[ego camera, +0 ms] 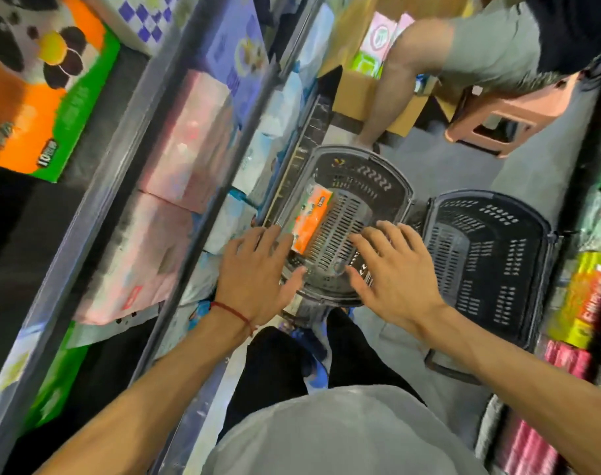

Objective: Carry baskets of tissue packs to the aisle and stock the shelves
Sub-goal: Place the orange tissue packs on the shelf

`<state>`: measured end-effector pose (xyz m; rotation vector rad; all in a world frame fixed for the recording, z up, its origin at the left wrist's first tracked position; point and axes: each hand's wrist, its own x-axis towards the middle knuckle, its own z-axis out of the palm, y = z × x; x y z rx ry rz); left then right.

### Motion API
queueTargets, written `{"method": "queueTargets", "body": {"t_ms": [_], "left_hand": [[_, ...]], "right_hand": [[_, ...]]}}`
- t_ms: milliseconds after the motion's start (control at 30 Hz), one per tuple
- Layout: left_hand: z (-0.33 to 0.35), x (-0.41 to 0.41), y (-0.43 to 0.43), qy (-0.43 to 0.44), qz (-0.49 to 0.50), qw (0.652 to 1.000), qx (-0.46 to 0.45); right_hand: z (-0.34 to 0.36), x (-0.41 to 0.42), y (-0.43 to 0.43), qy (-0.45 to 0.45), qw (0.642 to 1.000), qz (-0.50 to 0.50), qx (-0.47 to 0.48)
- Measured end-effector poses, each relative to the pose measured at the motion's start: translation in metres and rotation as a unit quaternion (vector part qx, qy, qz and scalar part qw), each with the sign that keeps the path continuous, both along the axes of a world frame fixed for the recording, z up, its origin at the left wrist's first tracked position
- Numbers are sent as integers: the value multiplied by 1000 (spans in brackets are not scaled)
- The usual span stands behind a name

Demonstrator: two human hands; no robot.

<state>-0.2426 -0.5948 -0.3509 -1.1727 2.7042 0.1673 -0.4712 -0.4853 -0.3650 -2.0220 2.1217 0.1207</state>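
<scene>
Since only one pack is left to lift, the entries run near to far.

- Left hand (254,269): fingers straight and spread, holding nothing, over the near-left rim of the basket; red thread (230,310) at the wrist.
- Right hand (395,269): also spread and empty, over the near-right rim.
- Basket (391,186): black, slotted, on the floor beside the shelf.
- Orange tissue pack (312,217): lies inside along the basket's left wall, long axis running away from the person. Its near end is just ahead of the left fingertips, so the left hand is judged the nearer. "10" is legible, the rest blurred.
- Second basket (518,255): just right of the first, nothing in it.
- Shelf (97,214): pink packs (189,138); on the tier above them, an orange-and-green pack (28,125) marked "10".
- Far end: pink stool (504,114) with a seated person.
</scene>
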Motion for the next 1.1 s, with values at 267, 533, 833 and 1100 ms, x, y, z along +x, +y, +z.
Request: {"method": "queueTargets", "body": {"t_ms": [267, 533, 833, 1100], "left_hand": [[-96, 7, -61, 15, -30, 999, 40], [-215, 7, -78, -32, -50, 993, 99], [-293, -4, -66, -74, 30, 991, 106], [-345, -23, -45, -56, 139, 984, 100]], "right_hand": [[-80, 5, -54, 1, 999, -20, 43], [-212, 1, -88, -16, 998, -16, 55], [-318, -39, -117, -52, 994, 60, 82], [-402, -75, -190, -261, 949, -55, 165]]}}
